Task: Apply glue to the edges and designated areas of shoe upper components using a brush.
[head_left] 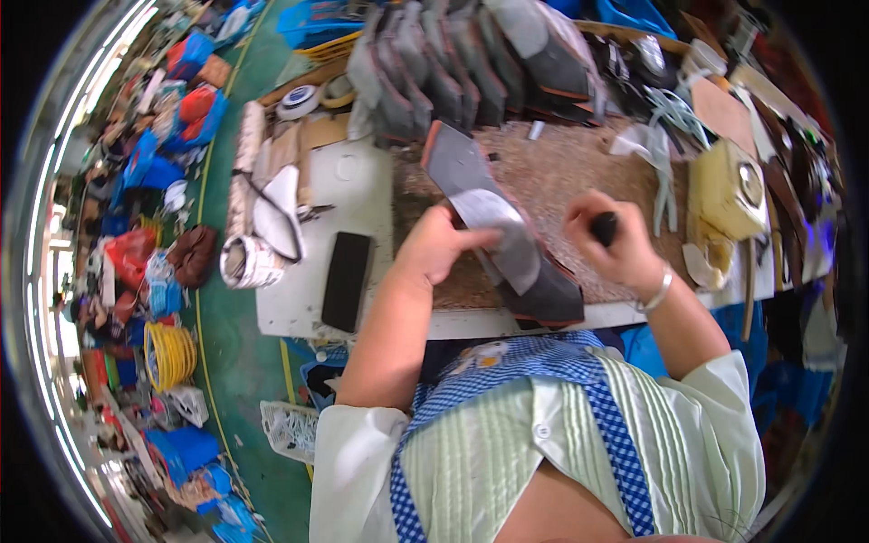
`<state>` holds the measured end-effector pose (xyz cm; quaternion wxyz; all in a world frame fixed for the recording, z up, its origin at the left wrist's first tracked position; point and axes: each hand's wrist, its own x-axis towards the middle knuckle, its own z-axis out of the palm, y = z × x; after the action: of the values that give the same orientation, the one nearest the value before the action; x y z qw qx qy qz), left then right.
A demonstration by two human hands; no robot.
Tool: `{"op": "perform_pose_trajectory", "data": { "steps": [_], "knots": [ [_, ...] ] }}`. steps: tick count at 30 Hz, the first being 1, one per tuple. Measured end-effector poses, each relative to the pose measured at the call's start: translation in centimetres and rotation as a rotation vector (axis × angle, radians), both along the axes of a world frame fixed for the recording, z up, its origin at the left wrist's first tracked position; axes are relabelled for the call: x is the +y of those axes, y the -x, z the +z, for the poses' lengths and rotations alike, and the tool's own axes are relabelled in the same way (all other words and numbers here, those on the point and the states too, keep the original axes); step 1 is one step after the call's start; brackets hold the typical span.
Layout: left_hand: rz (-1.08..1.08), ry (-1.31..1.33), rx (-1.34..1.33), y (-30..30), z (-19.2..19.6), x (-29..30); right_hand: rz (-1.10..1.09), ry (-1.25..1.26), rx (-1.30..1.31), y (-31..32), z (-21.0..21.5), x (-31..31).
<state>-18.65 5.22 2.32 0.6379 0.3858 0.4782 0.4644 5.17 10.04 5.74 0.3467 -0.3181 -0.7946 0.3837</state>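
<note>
A grey boot upper piece (462, 169) with reddish edges and a lighter shiny patch lies slantwise across the brown work board (416, 195). My left hand (436, 246) grips its left edge, the thumb on top and the other fingers out of sight. To the right of the piece, my right hand (617, 242) is closed around a tool whose rounded black handle end (604, 228) shows; its working end is hidden. This hand looks slightly raised and apart from the upper piece.
Similar upper pieces (434, 68) are piled along the board's far side. A yellowish container (727, 192) and pale strips (665, 181) stand right. At left are a black block (348, 281), tape rolls (299, 101) and a paper-wrapped tin (248, 261) by the table's edge.
</note>
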Motion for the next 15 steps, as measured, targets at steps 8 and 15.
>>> {"op": "perform_pose_trajectory", "data": {
  "steps": [8, 15],
  "knots": [
    [0.008, -0.317, 0.093, -0.3, 0.2, -7.5, 0.475, -0.396, -0.529, 4.1, -0.3, 1.6],
    [0.472, -0.358, -0.159, 2.6, 1.5, -11.6, 0.434, -0.492, -0.769, 2.8, -1.3, 1.7]
  ]
}}
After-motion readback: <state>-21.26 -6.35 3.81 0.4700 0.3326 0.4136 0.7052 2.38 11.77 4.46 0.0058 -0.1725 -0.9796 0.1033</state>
